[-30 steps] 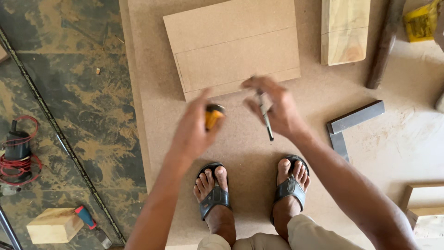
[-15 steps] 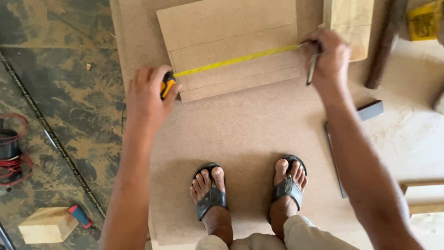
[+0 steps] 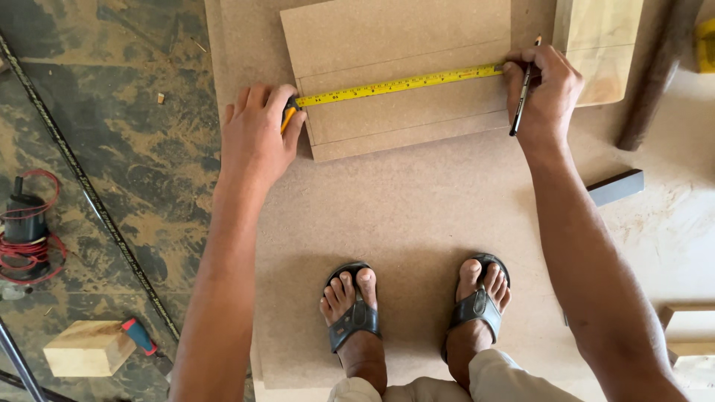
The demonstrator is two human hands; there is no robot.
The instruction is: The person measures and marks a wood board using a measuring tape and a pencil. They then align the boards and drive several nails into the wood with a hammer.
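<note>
My left hand (image 3: 257, 134) grips the orange case of a tape measure at the left edge of a small brown fibreboard panel (image 3: 395, 45). The yellow tape (image 3: 398, 84) stretches across the panel to its right edge. There my right hand (image 3: 544, 93) pins the tape's end and also holds a dark pencil (image 3: 523, 93), tip pointing down. The panel lies on a larger fibreboard sheet (image 3: 417, 216) on which I stand in black sandals.
A pale wooden block (image 3: 599, 45) lies just right of the panel. A dark metal square (image 3: 614, 187) rests by my right forearm. On the dusty floor at left are a red cable reel (image 3: 26, 231), a wooden block (image 3: 88, 348) and a red-handled tool (image 3: 138, 335).
My hands moved apart and the tape was pulled out across the panel. Since half a second ago both hands have settled at the panel's two edges.
</note>
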